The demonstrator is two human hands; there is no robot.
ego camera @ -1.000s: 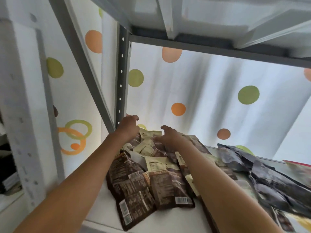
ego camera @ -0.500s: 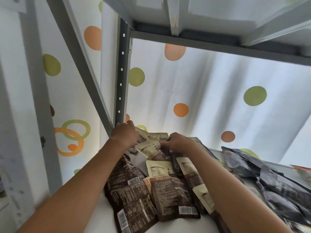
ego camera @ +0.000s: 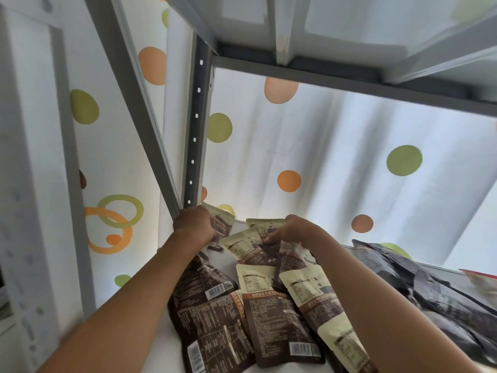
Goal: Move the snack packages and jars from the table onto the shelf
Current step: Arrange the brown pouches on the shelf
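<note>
My left hand [ego camera: 194, 226] is at the back-left corner of the shelf [ego camera: 228, 258], fingers curled round the brown-and-cream pouch [ego camera: 221, 224] standing by the corner post [ego camera: 195, 135]. Grip looks like it's on the pouch's left edge, but the fingertips are hidden, so I can't say how firm.

My right hand [ego camera: 293, 230] is just to the right, fingers bent down, pinching at the top of another pouch in the back cluster [ego camera: 251, 244]. Thumb side isn't visible from the head cam.

Working outward: more pouches of the same kind lie flat and overlapping toward me, the front brown pack [ego camera: 212, 323] nearest the shelf edge, cream-topped ones [ego camera: 309, 292] beside my right forearm. Off right, well apart, a heap of dark grey bags [ego camera: 419, 281], and a red-edged pack [ego camera: 481, 277] at the frame edge. Dotted curtain [ego camera: 336, 157] hangs behind. No jars or table in view.

Handling, imo: pouches look light, thin, soft-sided. Glossy film, so prob slippery stacked on each other; they'll slide, not tip. Not fragile-looking, tho contents could crush if squeezed hard. Best hold = the flat sealed top or side seam w/ a pinch, not the belly. Standing ones prob flop unless leaned on the post or a neighbour.
</note>
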